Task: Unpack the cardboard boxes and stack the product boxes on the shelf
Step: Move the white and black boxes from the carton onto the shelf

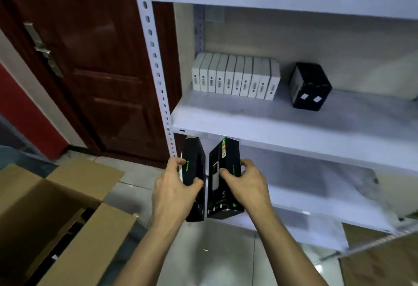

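I am holding two black product boxes upright in front of the shelf unit (282, 125), just below its middle board. My left hand (174, 193) is curling its grip around the left black box (194, 170), thumb on the near face. My right hand (246, 186) is pinching the right black box (224, 166), which is showing a phone picture. The two boxes are sitting just beside each other, tilted slightly apart at the top. An open cardboard box (56, 213) is lying on the floor near left. White boxes (235, 77) and a black cube-shaped box (309, 86) are standing far back on the middle board.
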